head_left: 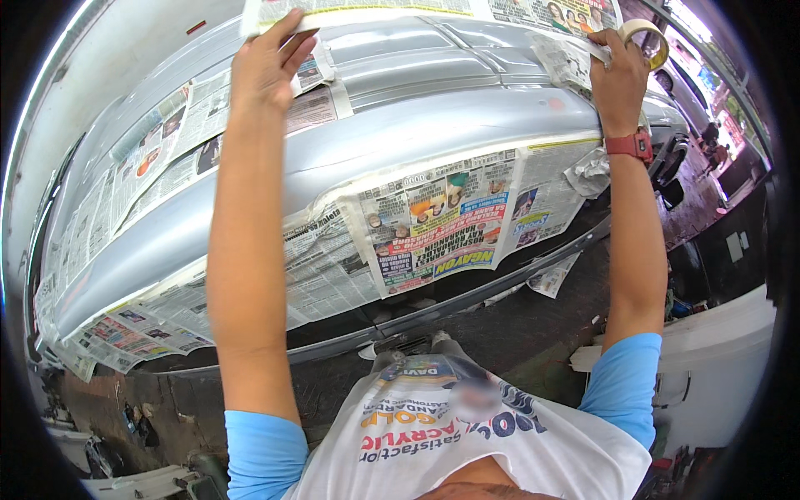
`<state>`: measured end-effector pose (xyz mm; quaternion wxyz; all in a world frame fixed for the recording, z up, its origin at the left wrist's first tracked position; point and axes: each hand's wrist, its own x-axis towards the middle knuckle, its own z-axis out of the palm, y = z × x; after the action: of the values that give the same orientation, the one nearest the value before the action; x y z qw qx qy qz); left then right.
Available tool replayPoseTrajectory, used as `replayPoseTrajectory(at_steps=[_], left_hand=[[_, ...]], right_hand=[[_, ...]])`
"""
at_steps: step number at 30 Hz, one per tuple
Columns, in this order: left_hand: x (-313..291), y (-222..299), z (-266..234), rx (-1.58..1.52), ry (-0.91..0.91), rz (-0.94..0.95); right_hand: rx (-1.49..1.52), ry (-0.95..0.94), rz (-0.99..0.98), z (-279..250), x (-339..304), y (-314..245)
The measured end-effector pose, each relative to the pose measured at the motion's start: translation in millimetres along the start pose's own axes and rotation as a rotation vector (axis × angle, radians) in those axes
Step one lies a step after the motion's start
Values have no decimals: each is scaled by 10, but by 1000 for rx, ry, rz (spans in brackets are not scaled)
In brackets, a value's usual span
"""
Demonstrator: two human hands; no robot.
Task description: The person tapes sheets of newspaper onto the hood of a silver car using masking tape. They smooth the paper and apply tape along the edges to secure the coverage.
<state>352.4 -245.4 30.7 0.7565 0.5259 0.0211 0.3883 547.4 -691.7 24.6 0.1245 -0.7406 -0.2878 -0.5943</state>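
Head view: over the silver car (467, 117), left hand (271, 71) pinches 1 printed newspaper sheet (400, 8), top cropped; right hand (618, 79) grips tape roll (663, 55).

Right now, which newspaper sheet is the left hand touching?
The top sheet, at the picture's upper edge: the left hand has fingers on it. The other sheets lie lower, against the car.

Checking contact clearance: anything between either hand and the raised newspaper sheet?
Nothing visible on the left: the left hand meets the newspaper sheet near its left end. The right hand is at the other end; its masking tape roll sits right of the fingers, not between.
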Motion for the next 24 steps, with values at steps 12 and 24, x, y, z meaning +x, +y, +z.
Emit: replayPoseTrajectory(at_steps=[12,24], left_hand=[[149,-119,-594,1609,-446,82],[273,208,-704,2136,-589,298]], right_hand=[[274,-169,39,653,-76,322],[426,-338,110,566,150,296]])
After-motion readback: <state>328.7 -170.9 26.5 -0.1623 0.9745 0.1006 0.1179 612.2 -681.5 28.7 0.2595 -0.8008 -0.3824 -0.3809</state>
